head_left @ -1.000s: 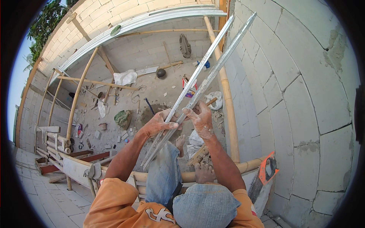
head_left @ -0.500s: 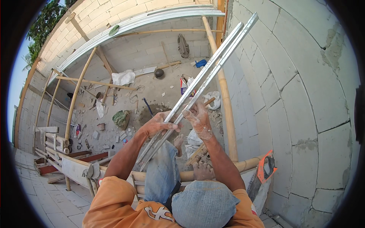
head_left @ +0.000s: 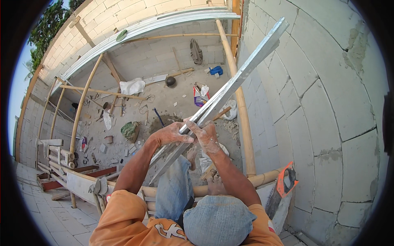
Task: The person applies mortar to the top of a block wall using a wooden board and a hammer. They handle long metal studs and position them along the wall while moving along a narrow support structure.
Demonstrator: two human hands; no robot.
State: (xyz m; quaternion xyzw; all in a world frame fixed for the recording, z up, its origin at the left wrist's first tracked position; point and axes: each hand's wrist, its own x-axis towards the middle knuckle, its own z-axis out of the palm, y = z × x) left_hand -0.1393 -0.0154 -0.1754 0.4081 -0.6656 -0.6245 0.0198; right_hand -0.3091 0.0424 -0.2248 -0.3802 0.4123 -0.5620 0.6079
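A long, shiny galvanised metal channel (head_left: 250,67) runs slanting from above my left leg up to the far right. Two long edges show on it; whether it is one piece or two I cannot tell. My left hand (head_left: 171,134) is closed around it at its lower part, thumb along the near side. Just right of that, my right hand (head_left: 206,137) grips the same channel, with its thumb pressed on the upper face. Some of the fingers are hidden behind the metal. The channel's lower end hangs beside my jeans-clad leg (head_left: 174,184).
A bamboo rail (head_left: 264,177) crosses close below my hands. At the right hangs an orange-handled handsaw (head_left: 287,180) by the block wall (head_left: 328,119). Bamboo poles (head_left: 85,102) stand at left. More metal channels (head_left: 164,20) lie across the far side. Rubble and sacks litter the ground below.
The channel has turned about its length, so a broad flat side now shows. Its far end has shifted slightly right. My right hand has moved a little down and left, nearer my left hand.
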